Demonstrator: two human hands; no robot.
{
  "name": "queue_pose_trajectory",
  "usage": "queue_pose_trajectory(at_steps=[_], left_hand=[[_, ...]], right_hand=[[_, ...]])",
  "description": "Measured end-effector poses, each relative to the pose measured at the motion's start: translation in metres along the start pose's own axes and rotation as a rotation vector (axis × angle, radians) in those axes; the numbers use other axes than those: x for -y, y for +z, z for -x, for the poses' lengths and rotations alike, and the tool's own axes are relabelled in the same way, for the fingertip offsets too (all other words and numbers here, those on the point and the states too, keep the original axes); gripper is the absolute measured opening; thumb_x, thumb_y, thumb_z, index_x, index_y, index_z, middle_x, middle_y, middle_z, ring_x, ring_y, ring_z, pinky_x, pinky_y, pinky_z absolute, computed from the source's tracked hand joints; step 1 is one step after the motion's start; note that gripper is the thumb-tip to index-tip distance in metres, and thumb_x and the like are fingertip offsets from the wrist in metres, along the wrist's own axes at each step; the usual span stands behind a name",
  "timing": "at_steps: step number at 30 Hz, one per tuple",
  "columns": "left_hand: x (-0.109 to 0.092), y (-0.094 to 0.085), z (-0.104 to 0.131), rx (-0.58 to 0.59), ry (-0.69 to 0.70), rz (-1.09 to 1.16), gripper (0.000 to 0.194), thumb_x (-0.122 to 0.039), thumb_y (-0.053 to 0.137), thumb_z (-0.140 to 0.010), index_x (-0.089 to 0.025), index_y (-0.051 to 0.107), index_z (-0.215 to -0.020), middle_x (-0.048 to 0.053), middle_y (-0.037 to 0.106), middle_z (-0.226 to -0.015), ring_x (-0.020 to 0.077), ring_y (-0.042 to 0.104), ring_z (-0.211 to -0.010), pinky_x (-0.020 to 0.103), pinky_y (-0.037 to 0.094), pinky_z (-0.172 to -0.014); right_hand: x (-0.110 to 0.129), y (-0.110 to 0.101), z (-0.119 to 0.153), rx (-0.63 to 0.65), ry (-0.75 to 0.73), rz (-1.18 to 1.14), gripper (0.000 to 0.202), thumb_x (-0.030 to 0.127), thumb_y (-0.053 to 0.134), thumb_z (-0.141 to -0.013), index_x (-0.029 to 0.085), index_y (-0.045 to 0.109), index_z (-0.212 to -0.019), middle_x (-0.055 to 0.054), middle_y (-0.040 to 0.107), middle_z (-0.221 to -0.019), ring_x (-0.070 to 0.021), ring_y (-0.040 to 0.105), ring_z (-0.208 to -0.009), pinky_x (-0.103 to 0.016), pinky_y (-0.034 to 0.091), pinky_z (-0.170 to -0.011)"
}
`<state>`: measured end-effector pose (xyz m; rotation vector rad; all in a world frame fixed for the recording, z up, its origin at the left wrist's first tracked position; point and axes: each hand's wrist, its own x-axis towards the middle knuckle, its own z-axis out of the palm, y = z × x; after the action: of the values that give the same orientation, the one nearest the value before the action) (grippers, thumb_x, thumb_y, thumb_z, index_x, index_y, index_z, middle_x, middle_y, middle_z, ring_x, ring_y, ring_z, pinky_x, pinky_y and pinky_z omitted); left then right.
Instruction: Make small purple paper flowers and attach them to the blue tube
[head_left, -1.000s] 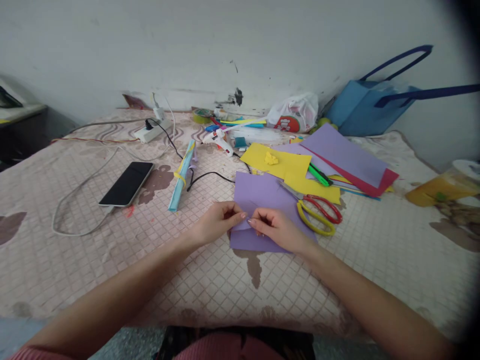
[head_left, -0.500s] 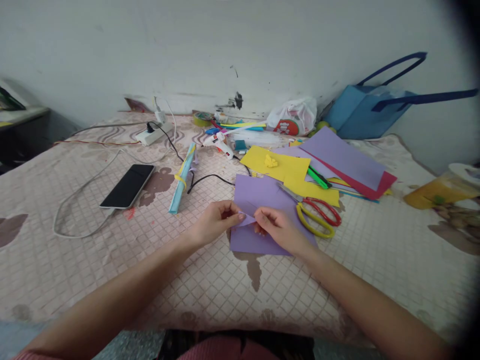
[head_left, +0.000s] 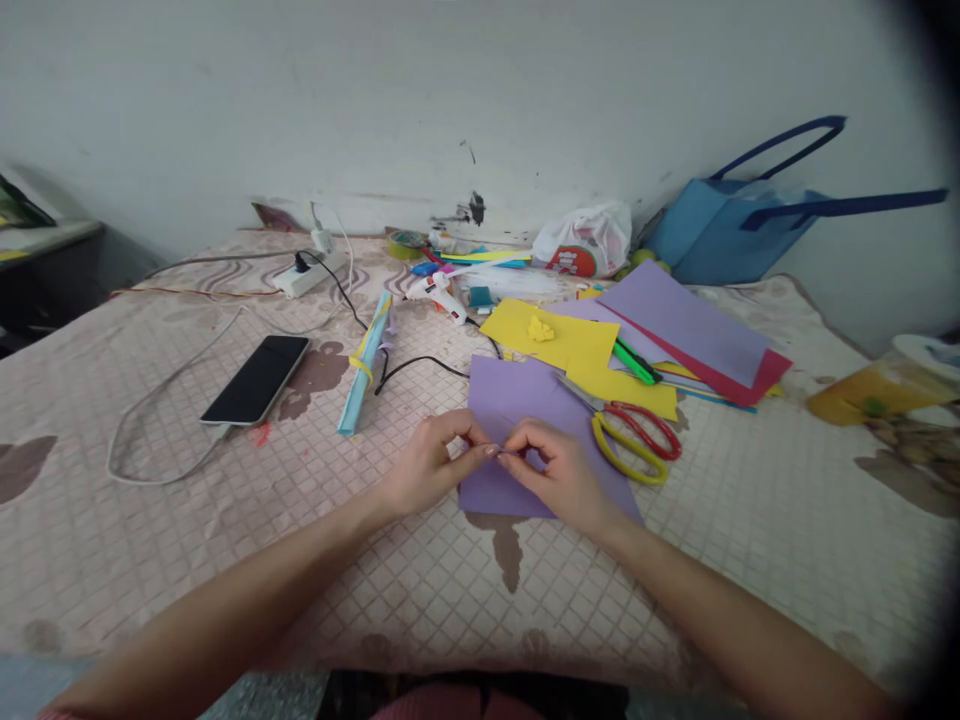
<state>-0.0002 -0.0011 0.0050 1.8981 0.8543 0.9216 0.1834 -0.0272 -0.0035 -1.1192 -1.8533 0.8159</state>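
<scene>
Both hands meet over a purple sheet of paper point(head_left: 517, 385) lying on the table. My left hand point(head_left: 442, 458) pinches one end of a small purple piece of paper point(head_left: 499, 452), and my right hand point(head_left: 551, 470) pinches the other. Little of that piece shows between the fingertips. Scissors point(head_left: 634, 440) with one red and one yellow handle loop rest on the sheet's right side, blades pointing up and left. Left of my hands lies a folded light blue paper strip point(head_left: 358, 385) with yellow and purple curls attached.
A phone point(head_left: 259, 380) on a cable lies at left, near a power strip point(head_left: 304, 275). Behind the sheet are a glue gun point(head_left: 442, 295), yellow paper point(head_left: 577, 338) and a green cutter point(head_left: 636, 362). A blue bag point(head_left: 712, 230) and an orange drink cup point(head_left: 862, 385) stand at right.
My fingertips have come closer together. The small purple piece, seen as a flat pointed bit before, now shows only as a thin edge between them.
</scene>
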Motion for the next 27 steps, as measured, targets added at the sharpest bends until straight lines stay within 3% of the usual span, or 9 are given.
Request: queue_pose_trajectory(at_steps=[4, 8, 12, 15, 21, 23, 27], left_hand=[[0.004, 0.002, -0.001, -0.019, -0.087, 0.05, 0.022, -0.032, 0.059, -0.082, -0.013, 0.06, -0.071, 0.002, 0.06, -0.068, 0.0116, 0.053, -0.066, 0.023, 0.041, -0.062], [0.014, 0.003, -0.002, 0.038, -0.226, 0.22, 0.023, -0.035, 0.063, -0.078, -0.012, 0.061, -0.08, 0.002, 0.06, -0.073, 0.0111, 0.053, -0.064, 0.022, 0.041, -0.057], [0.019, 0.004, -0.001, 0.025, -0.288, 0.322, 0.024, -0.035, 0.064, -0.077, -0.012, 0.057, -0.075, 0.001, 0.056, -0.067, 0.0096, 0.05, -0.06, 0.021, 0.04, -0.054], [0.018, 0.007, 0.001, -0.021, -0.304, 0.303, 0.024, -0.034, 0.063, -0.078, -0.013, 0.055, -0.072, 0.0, 0.054, -0.064, 0.009, 0.048, -0.057, 0.02, 0.039, -0.051], [0.012, 0.007, 0.002, 0.055, -0.235, 0.196, 0.02, -0.032, 0.061, -0.079, -0.013, 0.059, -0.083, 0.003, 0.06, -0.077, 0.0116, 0.054, -0.068, 0.022, 0.044, -0.06], [0.01, 0.007, 0.002, 0.024, -0.19, 0.157, 0.018, -0.031, 0.06, -0.08, -0.013, 0.06, -0.085, 0.004, 0.061, -0.081, 0.0126, 0.056, -0.072, 0.024, 0.045, -0.064], [0.011, 0.009, 0.001, -0.085, -0.196, 0.189, 0.018, -0.031, 0.058, -0.081, -0.014, 0.058, -0.078, 0.001, 0.057, -0.069, 0.0101, 0.052, -0.061, 0.022, 0.043, -0.056]], right_hand=[[-0.003, 0.002, -0.002, 0.021, 0.123, -0.088, 0.01, 0.02, 0.055, -0.08, 0.019, 0.052, -0.07, 0.002, 0.05, -0.067, -0.0121, 0.045, -0.062, -0.024, 0.036, -0.057], [-0.011, 0.002, -0.004, -0.015, 0.228, -0.175, 0.011, 0.025, 0.057, -0.08, 0.019, 0.052, -0.072, 0.003, 0.049, -0.066, -0.0113, 0.045, -0.061, -0.023, 0.036, -0.055], [-0.016, 0.001, -0.005, -0.059, 0.284, -0.257, 0.014, 0.032, 0.06, -0.08, 0.02, 0.054, -0.076, 0.003, 0.05, -0.069, -0.0108, 0.045, -0.062, -0.022, 0.036, -0.056], [-0.015, 0.003, -0.006, -0.039, 0.286, -0.328, 0.015, 0.033, 0.063, -0.077, 0.02, 0.056, -0.08, 0.003, 0.052, -0.072, -0.0109, 0.047, -0.063, -0.022, 0.037, -0.057], [-0.011, 0.005, -0.005, 0.011, 0.291, -0.254, 0.011, 0.027, 0.059, -0.079, 0.019, 0.053, -0.073, 0.003, 0.05, -0.067, -0.0105, 0.044, -0.061, -0.022, 0.035, -0.054], [-0.009, 0.005, -0.004, 0.042, 0.27, -0.226, 0.01, 0.025, 0.058, -0.079, 0.019, 0.054, -0.073, 0.003, 0.05, -0.067, -0.0106, 0.045, -0.062, -0.022, 0.036, -0.055], [-0.009, 0.007, -0.004, 0.063, 0.302, -0.285, 0.011, 0.028, 0.062, -0.077, 0.02, 0.056, -0.079, 0.003, 0.053, -0.069, -0.0109, 0.048, -0.062, -0.023, 0.039, -0.057]])
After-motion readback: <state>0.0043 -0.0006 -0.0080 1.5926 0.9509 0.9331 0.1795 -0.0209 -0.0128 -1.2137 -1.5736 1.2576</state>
